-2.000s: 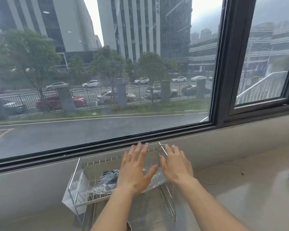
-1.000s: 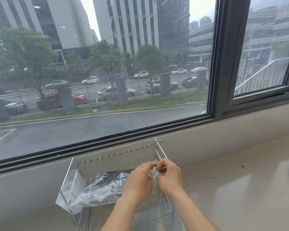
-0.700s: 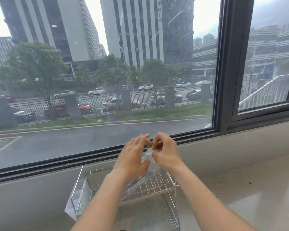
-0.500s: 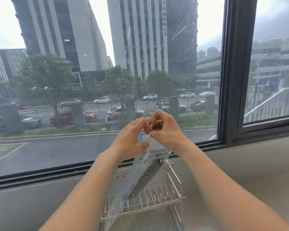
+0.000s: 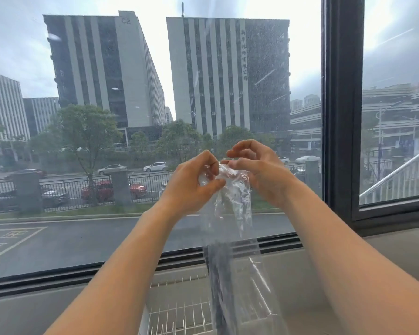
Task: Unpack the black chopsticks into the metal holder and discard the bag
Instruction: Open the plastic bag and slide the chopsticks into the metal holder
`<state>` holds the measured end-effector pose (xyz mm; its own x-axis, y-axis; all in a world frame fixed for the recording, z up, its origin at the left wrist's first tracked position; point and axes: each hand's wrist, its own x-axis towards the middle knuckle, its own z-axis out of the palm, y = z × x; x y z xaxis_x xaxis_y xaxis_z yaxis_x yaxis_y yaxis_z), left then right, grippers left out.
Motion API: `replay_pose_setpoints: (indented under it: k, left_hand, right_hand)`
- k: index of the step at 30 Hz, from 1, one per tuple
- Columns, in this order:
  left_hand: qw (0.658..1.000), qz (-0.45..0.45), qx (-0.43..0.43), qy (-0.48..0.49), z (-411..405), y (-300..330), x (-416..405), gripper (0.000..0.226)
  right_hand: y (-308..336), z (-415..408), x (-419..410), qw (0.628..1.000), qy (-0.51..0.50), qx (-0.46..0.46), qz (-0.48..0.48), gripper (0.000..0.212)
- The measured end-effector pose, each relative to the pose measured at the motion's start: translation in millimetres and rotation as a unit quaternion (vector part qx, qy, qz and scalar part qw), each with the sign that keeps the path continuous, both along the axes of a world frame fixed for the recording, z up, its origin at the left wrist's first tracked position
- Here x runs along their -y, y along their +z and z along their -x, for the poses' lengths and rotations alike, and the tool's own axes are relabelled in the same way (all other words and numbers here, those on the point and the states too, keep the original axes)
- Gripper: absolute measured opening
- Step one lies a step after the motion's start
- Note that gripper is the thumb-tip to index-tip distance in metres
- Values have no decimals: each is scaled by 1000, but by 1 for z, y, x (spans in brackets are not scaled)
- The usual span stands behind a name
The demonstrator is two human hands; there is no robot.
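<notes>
A clear plastic bag (image 5: 232, 213) hangs upright in front of the window, held at its crumpled top by both hands. My left hand (image 5: 194, 184) pinches the top's left side and my right hand (image 5: 259, 172) pinches its right side. The black chopsticks (image 5: 219, 281) show as a dark bundle in the bag's lower part, hanging straight down. Below the bag, the wire metal holder (image 5: 179, 315) stands on the counter by the window, only its top in view, partly hidden by my arms.
A large window with a dark frame (image 5: 341, 117) fills the view, its grey sill (image 5: 264, 267) running behind the holder. Pale counter (image 5: 397, 250) extends to the right.
Both hands took hold of the bag's end as it lay on the holder, then lifted it up to eye level. The bag now hangs vertically, with the chopsticks slid to its bottom.
</notes>
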<state>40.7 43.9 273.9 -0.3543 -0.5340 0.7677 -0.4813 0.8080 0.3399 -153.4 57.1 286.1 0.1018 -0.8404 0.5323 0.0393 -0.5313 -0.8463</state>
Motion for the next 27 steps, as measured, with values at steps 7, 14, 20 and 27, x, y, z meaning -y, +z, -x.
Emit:
replay_pose_setpoints:
  k: [7,14,20,27]
  left_hand:
    - [982,72,16,174,-2,0,1,21]
    - [983,77,35,163,-16,-9,-5,40]
    - [988,-34,-111,106,-47,1,-13,25]
    - [966,-248,43,51,-59,-8,-24,65]
  right_hand:
    - [-44,4,-16,987,48,-99,-115,40]
    - [-57,-7,-5,987,-15,-125,-97,7]
    - [-66,5,-5,987,-34,-115,-103,8]
    - [-59,10,-6,986,-30,-121,-107,12]
